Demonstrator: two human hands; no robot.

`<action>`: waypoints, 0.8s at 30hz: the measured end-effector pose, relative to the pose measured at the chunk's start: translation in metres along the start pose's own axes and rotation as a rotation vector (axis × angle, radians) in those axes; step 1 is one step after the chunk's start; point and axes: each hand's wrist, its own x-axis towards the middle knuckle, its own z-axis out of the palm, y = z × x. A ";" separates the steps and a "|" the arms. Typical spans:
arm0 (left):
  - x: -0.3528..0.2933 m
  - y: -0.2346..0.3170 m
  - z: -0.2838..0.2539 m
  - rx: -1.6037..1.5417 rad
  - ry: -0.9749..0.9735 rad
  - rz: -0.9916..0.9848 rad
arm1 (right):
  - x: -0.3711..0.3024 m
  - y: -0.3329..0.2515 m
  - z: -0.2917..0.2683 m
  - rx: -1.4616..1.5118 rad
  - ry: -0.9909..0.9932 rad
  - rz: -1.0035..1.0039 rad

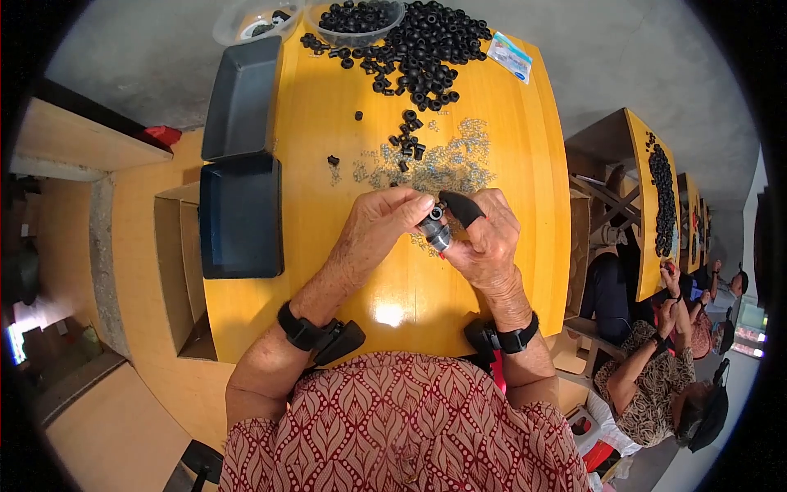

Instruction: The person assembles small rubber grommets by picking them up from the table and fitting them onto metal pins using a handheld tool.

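Above the middle of the yellow table (393, 287), both hands are closed together on a small black fitting (437, 215). A round opening with a pale ring shows on it, and a shiny grey barrel-like part (440, 238) sits just below. My left hand (369, 230) pinches the fitting from the left with thumb and fingers. My right hand (493, 246) grips it from the right. A curved black piece (463, 209) lies along the right index finger; I cannot tell whether it is a finger cover. A small red bit shows under the right fingers.
Loose black fittings (443, 41) are heaped at the far side beside a clear bowl (358, 34) of them. Small shiny metal parts (459, 152) lie spread beyond my hands. Two dark trays (238, 215) line the left edge. A packet (510, 57) lies far right. Other people work at tables on the right.
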 end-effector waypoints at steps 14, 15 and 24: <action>-0.003 0.002 0.019 -0.075 0.076 0.257 | -0.002 -0.014 0.023 0.151 0.005 -0.083; -0.003 0.001 0.017 -0.075 0.079 0.258 | -0.003 -0.017 0.024 0.172 -0.001 -0.052; -0.001 0.001 0.014 -0.075 0.027 0.256 | -0.003 -0.020 0.029 0.185 -0.022 -0.048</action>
